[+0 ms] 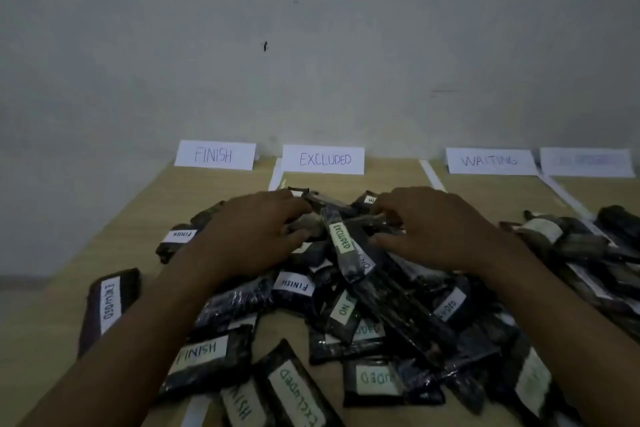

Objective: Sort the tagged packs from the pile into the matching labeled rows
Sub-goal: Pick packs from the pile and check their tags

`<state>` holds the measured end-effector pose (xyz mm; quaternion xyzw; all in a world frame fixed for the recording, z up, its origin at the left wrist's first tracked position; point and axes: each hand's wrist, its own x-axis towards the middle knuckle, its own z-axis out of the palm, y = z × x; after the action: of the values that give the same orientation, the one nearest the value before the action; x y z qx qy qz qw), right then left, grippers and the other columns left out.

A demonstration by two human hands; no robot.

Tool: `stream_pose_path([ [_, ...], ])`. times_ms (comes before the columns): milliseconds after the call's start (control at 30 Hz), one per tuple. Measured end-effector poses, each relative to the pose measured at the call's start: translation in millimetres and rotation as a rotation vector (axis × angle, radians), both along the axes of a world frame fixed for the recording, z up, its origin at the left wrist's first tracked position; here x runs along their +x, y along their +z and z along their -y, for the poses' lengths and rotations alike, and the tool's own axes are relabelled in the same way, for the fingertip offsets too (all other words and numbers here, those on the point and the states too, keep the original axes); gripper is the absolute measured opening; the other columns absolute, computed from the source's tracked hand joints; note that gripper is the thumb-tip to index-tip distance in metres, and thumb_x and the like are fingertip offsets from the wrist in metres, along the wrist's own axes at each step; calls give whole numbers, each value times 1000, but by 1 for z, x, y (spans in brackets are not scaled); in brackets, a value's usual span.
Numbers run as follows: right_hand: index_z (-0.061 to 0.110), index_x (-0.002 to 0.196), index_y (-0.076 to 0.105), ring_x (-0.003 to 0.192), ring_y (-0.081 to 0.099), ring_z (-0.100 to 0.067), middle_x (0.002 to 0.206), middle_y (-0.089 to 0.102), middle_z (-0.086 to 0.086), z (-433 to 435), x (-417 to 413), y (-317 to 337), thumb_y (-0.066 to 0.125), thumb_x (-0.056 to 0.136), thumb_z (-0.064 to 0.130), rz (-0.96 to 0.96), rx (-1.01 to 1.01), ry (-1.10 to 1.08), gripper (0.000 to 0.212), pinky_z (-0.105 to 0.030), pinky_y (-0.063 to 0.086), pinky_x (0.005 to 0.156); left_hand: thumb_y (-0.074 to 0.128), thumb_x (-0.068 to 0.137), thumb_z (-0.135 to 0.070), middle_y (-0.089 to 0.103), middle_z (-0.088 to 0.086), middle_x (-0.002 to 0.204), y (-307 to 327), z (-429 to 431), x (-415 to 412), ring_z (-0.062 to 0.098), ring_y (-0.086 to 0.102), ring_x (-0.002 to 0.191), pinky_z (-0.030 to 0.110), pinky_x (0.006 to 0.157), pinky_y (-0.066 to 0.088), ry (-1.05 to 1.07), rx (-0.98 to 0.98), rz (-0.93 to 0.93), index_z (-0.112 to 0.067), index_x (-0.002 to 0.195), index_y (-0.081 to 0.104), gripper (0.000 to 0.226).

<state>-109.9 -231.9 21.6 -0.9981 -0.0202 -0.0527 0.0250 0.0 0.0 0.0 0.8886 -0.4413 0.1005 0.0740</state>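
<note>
Packs (346, 305) in dark, shiny wrap lay heaped in a loose pile across the middle of the wooden table (225, 191), each with a white or pale green tag. Both hands were on the far crest of that pile, palms down. The left hand (256, 236) had its fingers bent over the top and its thumb set below them, with dark packs between. The right hand (440, 229) was held the same way, just across from it. Whether either hand truly gripped a pack or only rested there, I could not tell.

Between the two hands one slim pack (341, 236) with a green EXCLUDED tag lay tilted on the heap, touching neither hand that I could see.

The light was dim, and many tags were upside down, half covered or cut off by other packs. The forearms hid part of the pile, and the nearest packs ran off the bottom edge.

Against the grey wall (311, 45) stood four white cards: FINISH (214, 155), EXCLUDED (323, 159), WAITING (490, 160), and a fourth card (587, 161) too blurred to read. White strips (431, 175) on the table marked off the rows below them. A lone pack (109, 305) tagged EXCLUDED lay apart at the left, and another tagged FINISH (180, 236) lay just beside the left wrist. A second heap (588, 253) crowded the right side, spilling across a strip.
</note>
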Motion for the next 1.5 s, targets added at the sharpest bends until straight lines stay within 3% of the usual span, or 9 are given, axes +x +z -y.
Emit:
stream_pose_path([
  [167, 33, 123, 55, 96, 57, -10, 110, 59, 12, -6, 12, -30, 62, 89, 41, -22, 371, 6, 35, -36, 51, 85, 49, 91, -48, 53, -9, 120, -42, -4, 7, 14, 54, 108, 34, 82, 49, 20, -119, -121, -32, 124, 56, 37],
  [267, 30, 123, 55, 79, 56, -7, 93, 59, 11, -11, 21, -36, 60, 91, 41, 18, 516, -18, 35, -28, 48, 73, 41, 86, -52, 55, -10, 107, -59, -4, 12, 11, 54, 97, 32, 77, 48, 18, -242, -133, -31, 115, 63, 42],
  [367, 31, 126, 51, 70, 57, -12, 82, 60, 5, -19, 24, -40, 61, 81, 59, 3, 540, -45, 53, -33, 47, 65, 55, 85, -46, 55, -16, 107, -71, -6, 17, 5, 51, 99, 28, 83, 43, 52, -381, -209, -31, 112, 65, 32],
  [500, 33, 132, 40, 69, 53, -4, 81, 53, 13, -28, 29, -45, 71, 68, 66, -116, 455, -67, 78, -22, 38, 56, 69, 85, -35, 55, -17, 109, -77, -8, 23, 5, 51, 103, 30, 91, 42, 69, -431, -269, -35, 111, 63, 27],
  [733, 28, 124, 51, 70, 56, -4, 82, 52, 15, -27, 32, -46, 77, 75, 32, -90, 567, -159, 56, -20, 39, 55, 69, 84, -37, 58, -16, 109, -80, -11, 24, 7, 50, 106, 31, 94, 41, 79, -445, -307, -36, 111, 63, 27],
  [933, 25, 97, 68, 76, 61, -1, 91, 64, 16, -10, 30, -35, 76, 76, 11, 203, 725, -175, 26, -8, 46, 58, 63, 88, -39, 55, -19, 109, -72, -9, 22, 5, 49, 105, 25, 88, 38, 81, -407, -295, -32, 117, 62, 29],
  [1100, 22, 108, 69, 75, 54, 4, 90, 63, 8, 20, 76, -11, 75, 78, 11, 358, 558, -148, 32, -2, 34, 64, 63, 88, -37, 51, -16, 111, -70, -5, 29, 0, 43, 103, 21, 80, 36, 107, -442, -244, -34, 111, 60, 24],
  [1267, 18, 114, 66, 91, 61, -20, 103, 69, -5, 41, 162, -27, 72, 83, 18, 237, 359, -117, 32, -29, 47, 79, 63, 85, -38, 54, -10, 112, -80, -6, 35, 9, 45, 107, 26, 85, 38, 143, -421, -233, -32, 115, 60, 30],
  [1500, 12, 119, 66, 112, 56, -30, 124, 59, -17, 34, 241, -53, 73, 83, 21, 15, 295, -94, 37, -30, 40, 90, 54, 85, -45, 54, -9, 110, -82, -7, 37, 12, 46, 106, 29, 87, 38, 156, -395, -257, -34, 119, 58, 35],
])
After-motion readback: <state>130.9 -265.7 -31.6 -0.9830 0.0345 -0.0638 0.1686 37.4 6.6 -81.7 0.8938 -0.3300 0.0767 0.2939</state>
